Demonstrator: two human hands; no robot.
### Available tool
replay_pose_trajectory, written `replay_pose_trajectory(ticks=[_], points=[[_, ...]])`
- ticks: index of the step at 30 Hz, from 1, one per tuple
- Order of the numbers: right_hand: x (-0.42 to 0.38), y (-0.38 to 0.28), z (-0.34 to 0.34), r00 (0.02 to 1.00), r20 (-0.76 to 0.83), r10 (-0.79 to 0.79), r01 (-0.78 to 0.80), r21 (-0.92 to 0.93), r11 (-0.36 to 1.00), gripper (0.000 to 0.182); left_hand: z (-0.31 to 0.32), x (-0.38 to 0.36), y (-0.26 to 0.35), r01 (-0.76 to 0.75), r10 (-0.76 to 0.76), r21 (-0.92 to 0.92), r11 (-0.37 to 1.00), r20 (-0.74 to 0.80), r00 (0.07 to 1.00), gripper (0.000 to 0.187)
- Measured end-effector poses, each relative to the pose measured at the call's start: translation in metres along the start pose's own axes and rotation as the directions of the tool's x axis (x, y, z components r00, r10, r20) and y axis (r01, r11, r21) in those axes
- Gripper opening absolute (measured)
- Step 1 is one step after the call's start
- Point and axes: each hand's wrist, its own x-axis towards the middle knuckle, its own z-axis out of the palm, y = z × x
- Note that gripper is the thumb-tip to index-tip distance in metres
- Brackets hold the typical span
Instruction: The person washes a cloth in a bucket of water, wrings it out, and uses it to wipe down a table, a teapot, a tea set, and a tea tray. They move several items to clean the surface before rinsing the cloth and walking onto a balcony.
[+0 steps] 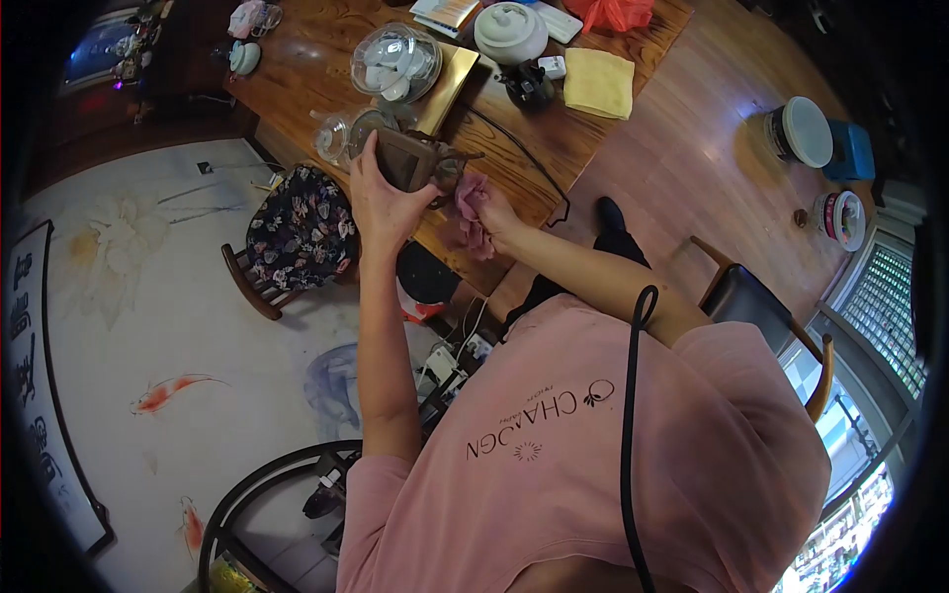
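Note:
My left hand (384, 198) grips a dark brown block-like box (403, 160) at the table's near edge, with the thumb on one side and the fingers on the other. Bunched in the fingers of my right hand (497, 215) is a pink cloth (473, 203), which hangs down past the table edge. Just beyond the box, a small brown piece with a twig-like tip (457, 163) shows between the two hands. A glass jar (334, 136) stands to the left of the box.
The wooden table (554, 148) carries a glass bowl of white cups (397, 64), a white lidded pot (510, 35), a yellow cloth (599, 83) and a black cable (519, 143). A floral-cushioned chair (301, 222) stands left; a dark-seated chair (751, 301) stands right.

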Motion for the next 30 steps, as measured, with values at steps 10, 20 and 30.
replay_pose_trajectory(ticks=[10,20,30], points=[[-0.049,-0.059,-0.021,0.965,-0.252,-0.068,-0.017,-0.321,0.947,0.021,0.051,0.025,-0.017,0.039,-0.040,0.016,0.999,0.070,0.997,0.097],[-0.090,-0.109,-0.068,0.943,-0.277,-0.186,0.087,-0.333,0.939,0.023,0.101,0.054,-0.027,0.059,-0.061,0.024,0.998,0.138,0.989,0.101],[-0.068,-0.137,-0.074,0.942,-0.163,-0.293,0.187,-0.471,0.862,0.019,0.084,0.045,0.025,-0.220,0.287,0.319,0.922,-0.181,0.941,0.099]])
